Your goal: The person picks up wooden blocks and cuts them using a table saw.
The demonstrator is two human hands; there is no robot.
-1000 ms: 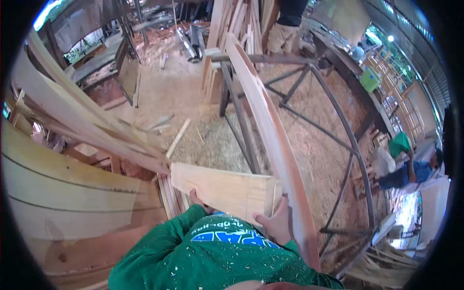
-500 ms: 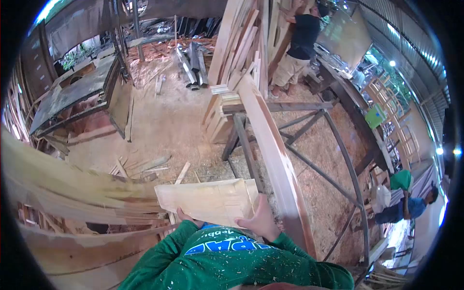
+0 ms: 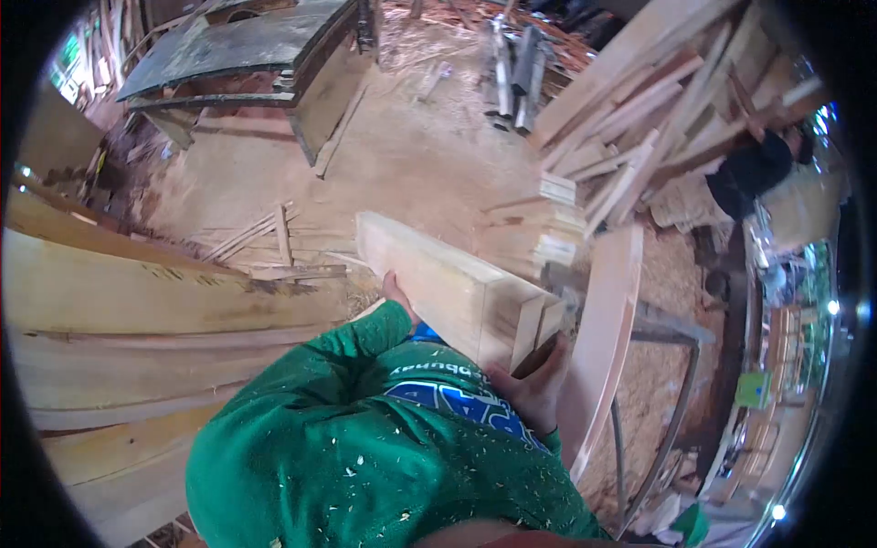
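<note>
A short stack of pale wooden boards is held in front of my body, slanting from upper left to lower right. My left hand grips the near long side toward the far end, its thumb showing and the other fingers hidden. At the near end, my right hand is closed around the lower corner of the boards, beside their stepped ends. Just right of that hand runs a long plank on a dark metal frame. Wood shavings speckle my green sleeves.
Large curved slabs of timber stand close on my left. A worn table is at the upper left. More boards are piled ahead, near leaning planks. A person in a dark shirt is at the right, by the planks.
My view has swung to the left. The boards have turned from lying nearly crosswise to slanting away from me, with their stepped ends now showing; both hands still hold them.
</note>
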